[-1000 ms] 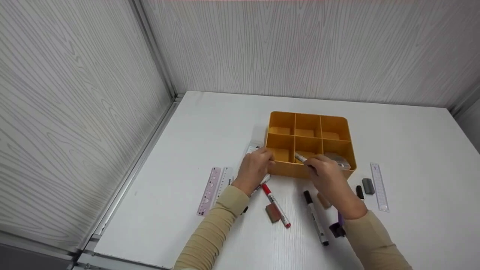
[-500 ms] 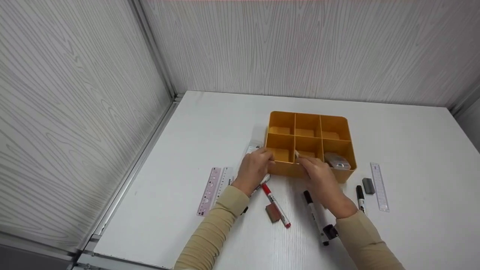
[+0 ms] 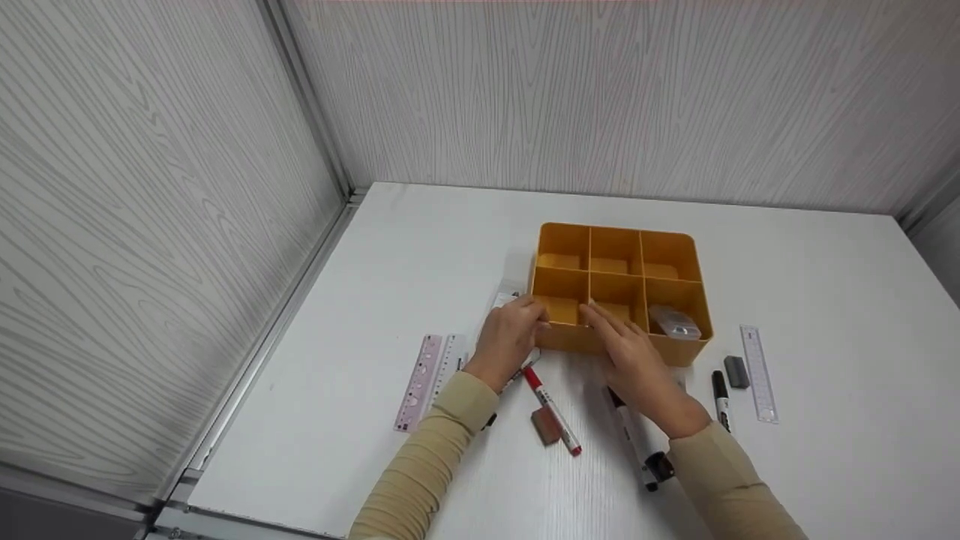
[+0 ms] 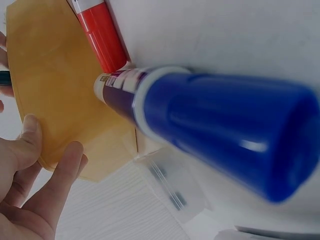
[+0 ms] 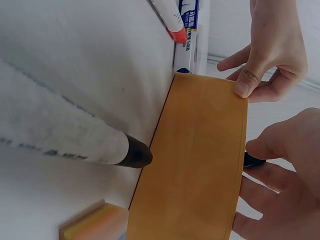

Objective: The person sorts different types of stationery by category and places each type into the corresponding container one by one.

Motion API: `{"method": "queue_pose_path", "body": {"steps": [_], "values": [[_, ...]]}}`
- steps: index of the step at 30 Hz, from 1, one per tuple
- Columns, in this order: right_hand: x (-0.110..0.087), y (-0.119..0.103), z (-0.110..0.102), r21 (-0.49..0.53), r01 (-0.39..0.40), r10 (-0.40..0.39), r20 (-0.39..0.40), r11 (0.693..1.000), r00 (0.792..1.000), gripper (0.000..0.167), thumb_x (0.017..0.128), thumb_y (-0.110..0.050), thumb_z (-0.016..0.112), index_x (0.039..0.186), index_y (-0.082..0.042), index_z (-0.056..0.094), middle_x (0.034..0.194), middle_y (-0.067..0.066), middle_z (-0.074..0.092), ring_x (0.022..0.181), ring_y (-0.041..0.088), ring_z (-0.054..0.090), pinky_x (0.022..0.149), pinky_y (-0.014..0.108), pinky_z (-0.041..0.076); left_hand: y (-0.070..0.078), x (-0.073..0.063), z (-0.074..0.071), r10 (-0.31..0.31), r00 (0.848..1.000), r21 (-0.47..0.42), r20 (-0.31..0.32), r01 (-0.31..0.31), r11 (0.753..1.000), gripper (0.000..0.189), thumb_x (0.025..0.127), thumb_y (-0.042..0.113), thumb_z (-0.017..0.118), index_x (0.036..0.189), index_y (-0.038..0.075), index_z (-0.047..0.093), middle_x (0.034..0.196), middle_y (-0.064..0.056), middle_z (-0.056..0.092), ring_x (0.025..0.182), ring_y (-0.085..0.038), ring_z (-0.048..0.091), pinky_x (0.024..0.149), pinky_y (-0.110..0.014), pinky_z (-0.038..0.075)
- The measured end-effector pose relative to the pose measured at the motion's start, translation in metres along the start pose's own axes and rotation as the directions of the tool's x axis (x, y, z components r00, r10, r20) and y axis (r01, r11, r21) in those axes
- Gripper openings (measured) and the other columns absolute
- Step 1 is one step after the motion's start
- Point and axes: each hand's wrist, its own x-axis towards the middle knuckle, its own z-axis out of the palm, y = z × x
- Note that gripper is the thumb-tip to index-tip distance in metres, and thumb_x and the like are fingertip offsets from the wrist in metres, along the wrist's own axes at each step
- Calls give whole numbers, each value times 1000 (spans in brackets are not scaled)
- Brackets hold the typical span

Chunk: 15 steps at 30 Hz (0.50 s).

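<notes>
An orange six-compartment box (image 3: 616, 274) stands on the white table. My left hand (image 3: 510, 334) grips its near left rim, thumb on the outer wall in the right wrist view. My right hand (image 3: 637, 367) is at the near rim, by the front middle compartment. There its thumb and forefinger pinch a marker, whose black end (image 5: 254, 160) shows past the rim; the rest of it is hidden by the hand and box wall. A clear plastic case (image 3: 675, 322) lies in the front right compartment.
Before the box lie a red-capped marker (image 3: 553, 412), a brown block (image 3: 545, 426) and a black-capped marker (image 3: 634, 442). A blue-capped marker (image 4: 210, 120) is near the left wrist. Rulers (image 3: 418, 382) lie left; a grey block (image 3: 736, 372) and clear ruler (image 3: 760, 375) lie right.
My right hand has moved left along the near rim, and the marker in it has gone lower into the front middle compartment. The left hand has stayed at the rim.
</notes>
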Motion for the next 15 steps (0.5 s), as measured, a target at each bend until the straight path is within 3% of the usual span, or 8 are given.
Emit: {"method": "queue_pose_path", "body": {"steps": [4,7,11,15], "values": [[-2,1,-2,31,-63,62,33,998,998,70,90,14,54,153,-9,34,155,21,39,138,42,45,108,56,41,0,0,1,-2,1000,-6,5,2,1000,6,91,19,69,92,13,72,91,2,70,81,-12,68,78,-23,57],[-4,2,-5,52,-72,71,20,996,997,69,91,12,53,153,-10,35,153,22,40,137,41,46,106,55,44,0,-1,2,3,1000,-9,-2,-3,1000,8,91,20,69,92,12,72,90,1,70,80,-12,68,77,-23,57],[-10,2,-11,76,-60,62,-20,995,998,61,91,11,52,148,-8,41,149,20,44,120,39,59,97,53,51,-1,-1,2,9,1000,-11,-11,-9,1000,9,91,21,69,91,12,72,90,0,70,80,-13,68,77,-23,57],[-18,1,-20,59,-23,28,-85,998,996,55,90,11,54,142,-7,49,142,16,50,96,29,66,87,44,57,-1,0,1,13,1000,0,-15,-13,1000,9,91,20,69,91,12,71,90,0,70,79,-14,68,76,-23,57]]}}
